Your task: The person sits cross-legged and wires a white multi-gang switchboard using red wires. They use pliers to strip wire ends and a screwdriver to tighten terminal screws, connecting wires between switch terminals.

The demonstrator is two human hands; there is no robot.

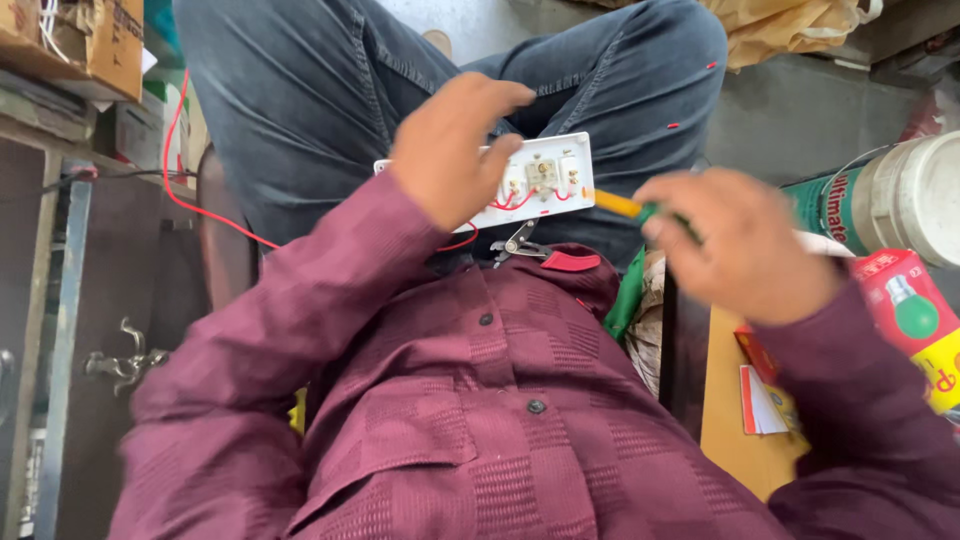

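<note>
A white switch board (545, 178) rests open on my lap, its back side up, with red wires and brass terminals showing. My left hand (452, 150) grips its left part and holds it steady. My right hand (735, 240) is closed around a screwdriver (622, 206) with a yellow shaft and green handle. The tool's tip touches the right edge of the board. A pair of pliers (520, 244) with a red grip lies on my lap just below the board. A red wire (190, 195) runs from the board off to the left.
A cardboard box (95, 40) sits on a shelf at the upper left. A dark cabinet door with a metal handle (125, 362) is at the left. At the right stand a green can (880, 200), a red bulb package (915, 310) and a wooden surface (735, 420).
</note>
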